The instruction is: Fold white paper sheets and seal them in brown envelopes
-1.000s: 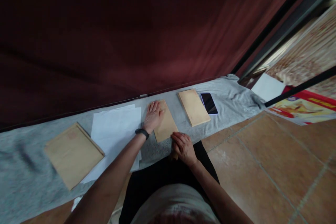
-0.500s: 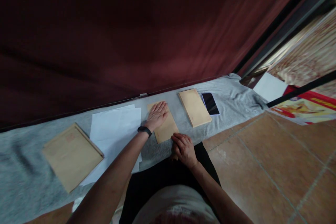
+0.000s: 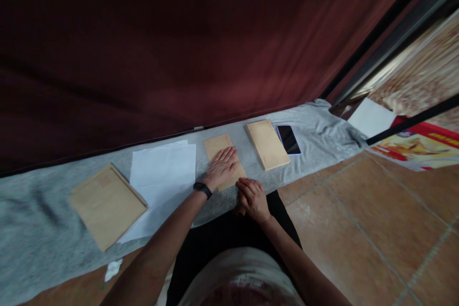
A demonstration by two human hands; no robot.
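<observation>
A small brown envelope (image 3: 217,146) lies on the grey cloth (image 3: 43,229) right in front of me. My left hand (image 3: 223,168), with a black band at the wrist, lies flat on its near half, fingers stretched out and together. My right hand (image 3: 253,197) rests at the envelope's near right corner with its fingers curled down onto the edge; what they pinch is hidden.
White sheets (image 3: 161,177) lie left of the envelope, a larger brown envelope (image 3: 107,205) further left. A stack of brown envelopes (image 3: 267,144) and a dark phone (image 3: 288,139) lie to the right. A dark red curtain (image 3: 179,43) hangs behind; tiled floor (image 3: 358,220) on the right.
My left hand has slid from the envelope's far end toward me, to its near half. My right hand stays at the near corner. The view has shifted slightly.
</observation>
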